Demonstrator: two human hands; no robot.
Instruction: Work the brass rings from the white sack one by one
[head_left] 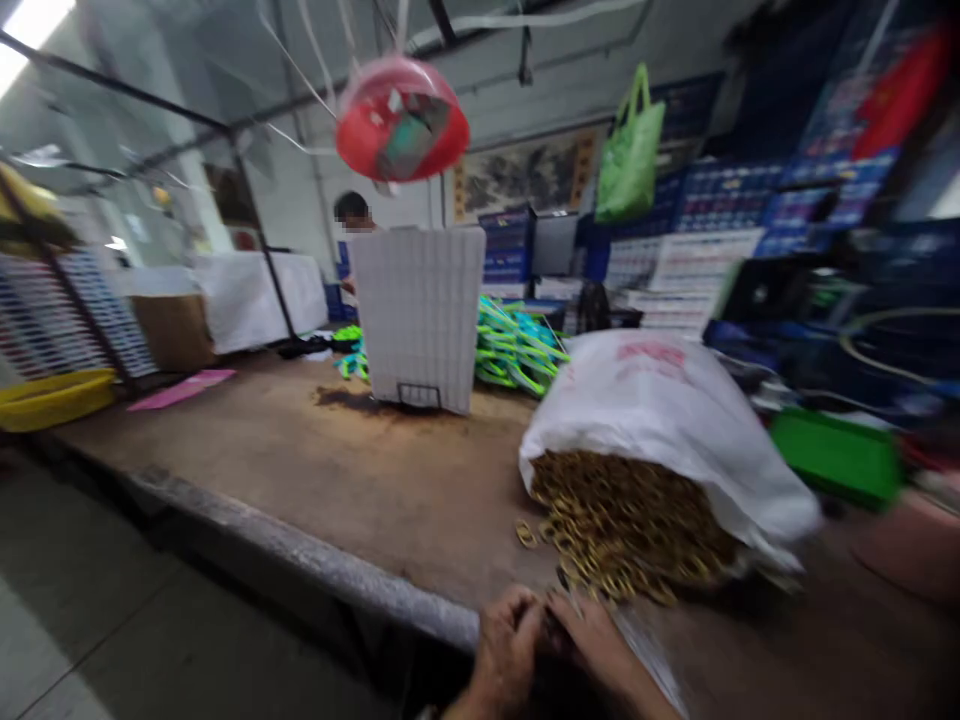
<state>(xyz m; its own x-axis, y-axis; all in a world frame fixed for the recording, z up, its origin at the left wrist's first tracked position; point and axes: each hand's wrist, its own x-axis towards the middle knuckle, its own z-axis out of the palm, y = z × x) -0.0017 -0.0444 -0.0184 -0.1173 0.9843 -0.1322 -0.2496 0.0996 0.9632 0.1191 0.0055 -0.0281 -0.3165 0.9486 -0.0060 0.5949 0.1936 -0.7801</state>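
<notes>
My left hand (506, 642) and my right hand (592, 635) are close together at the near edge of the table, both with curled fingers. A small, thin, blurred piece shows at the fingertips of my right hand. What lies between the hands is dark and too blurred to name. Just beyond them, a heap of brass-coloured oval rings (622, 545) spills out of a white sack (660, 400) with red print, which lies on its side. One small cluster of rings (526, 534) sits apart on the tabletop, left of the heap.
On the brown table (300, 460) stands a white ribbed panel (420, 315), with bright green and blue items (517, 345) behind it. A red lamp shade (403, 120) hangs above. Yellow basin (56, 400) and pink sheet (184, 390) are left, a green tray (836, 455) right. A person (352, 212) is behind the panel.
</notes>
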